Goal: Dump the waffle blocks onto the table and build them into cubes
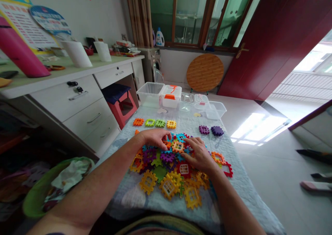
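Note:
A pile of colourful plastic interlocking blocks with notched edges lies on the cloth-covered table in front of me. My left hand is over the back left of the pile, fingers curled and thumb apart, by an orange block. Over the right side of the pile, my right hand has its fingers spread. Its fingertips are close to the right edge of a peach window block; I cannot tell whether they touch it. A red block with a white window and a yellow window block lie nearer me.
Behind the pile, an orange block, two green ones and a yellow block form a row; two purple blocks lie at right. Clear plastic boxes stand at the far end, one lidded with orange clips. A desk runs along the left.

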Tool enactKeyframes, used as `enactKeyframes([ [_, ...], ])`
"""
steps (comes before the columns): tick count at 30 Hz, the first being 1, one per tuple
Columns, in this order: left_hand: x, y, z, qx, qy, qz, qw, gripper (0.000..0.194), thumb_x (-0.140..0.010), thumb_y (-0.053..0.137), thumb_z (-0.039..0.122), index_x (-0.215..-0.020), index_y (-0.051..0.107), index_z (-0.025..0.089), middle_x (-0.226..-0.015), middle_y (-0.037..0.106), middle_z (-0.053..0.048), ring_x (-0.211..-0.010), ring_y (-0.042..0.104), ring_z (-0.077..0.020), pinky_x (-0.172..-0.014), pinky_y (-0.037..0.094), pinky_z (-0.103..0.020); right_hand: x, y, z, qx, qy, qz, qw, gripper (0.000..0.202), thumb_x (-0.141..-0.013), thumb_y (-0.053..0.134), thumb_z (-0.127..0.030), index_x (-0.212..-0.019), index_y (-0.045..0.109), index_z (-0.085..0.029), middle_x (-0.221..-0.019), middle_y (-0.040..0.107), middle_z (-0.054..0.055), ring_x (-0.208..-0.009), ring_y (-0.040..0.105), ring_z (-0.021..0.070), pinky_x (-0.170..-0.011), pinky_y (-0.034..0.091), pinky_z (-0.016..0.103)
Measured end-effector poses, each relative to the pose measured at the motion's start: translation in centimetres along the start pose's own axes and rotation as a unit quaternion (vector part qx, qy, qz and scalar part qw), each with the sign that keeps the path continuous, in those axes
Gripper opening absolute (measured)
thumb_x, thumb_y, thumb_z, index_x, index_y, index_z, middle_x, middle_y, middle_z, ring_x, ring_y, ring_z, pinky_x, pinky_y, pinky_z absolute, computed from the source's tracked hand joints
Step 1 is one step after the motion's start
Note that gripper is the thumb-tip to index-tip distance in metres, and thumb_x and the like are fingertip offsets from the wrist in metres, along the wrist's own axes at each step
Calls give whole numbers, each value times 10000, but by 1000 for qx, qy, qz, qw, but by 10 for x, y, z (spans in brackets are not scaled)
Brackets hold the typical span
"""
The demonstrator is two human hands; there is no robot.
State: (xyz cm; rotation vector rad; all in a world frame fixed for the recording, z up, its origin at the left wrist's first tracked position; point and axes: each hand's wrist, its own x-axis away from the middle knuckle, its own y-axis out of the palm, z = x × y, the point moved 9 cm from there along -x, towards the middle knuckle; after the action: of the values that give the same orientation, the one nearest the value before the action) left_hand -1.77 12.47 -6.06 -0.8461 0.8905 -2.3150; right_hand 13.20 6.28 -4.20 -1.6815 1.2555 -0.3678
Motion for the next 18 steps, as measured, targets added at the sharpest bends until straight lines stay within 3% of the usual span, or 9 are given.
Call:
enactKeyframes([
  [12,-1,-5,13,-61,13,-20,998,654,-609,741,302,-1226,553,191,-1108,625,-43,-910,599,-190,-784,470,-263,-1,4,1,-12,-8,-2,1000,319,-832,647,-325,-1130,629,-213,-1041,664,77,-1004,534,261,-913,427,432],
  [18,16,-22,38,-107,55,66,990,614,-661,731,330,-1237,566,198,-1221,591,-76,-1113,539,-248,-975,405,-330,0,-8,-2,-39,-15,36,998,293,-845,642,-315,-1117,627,-206,-997,676,73,-957,552,248,-880,445,407],
])
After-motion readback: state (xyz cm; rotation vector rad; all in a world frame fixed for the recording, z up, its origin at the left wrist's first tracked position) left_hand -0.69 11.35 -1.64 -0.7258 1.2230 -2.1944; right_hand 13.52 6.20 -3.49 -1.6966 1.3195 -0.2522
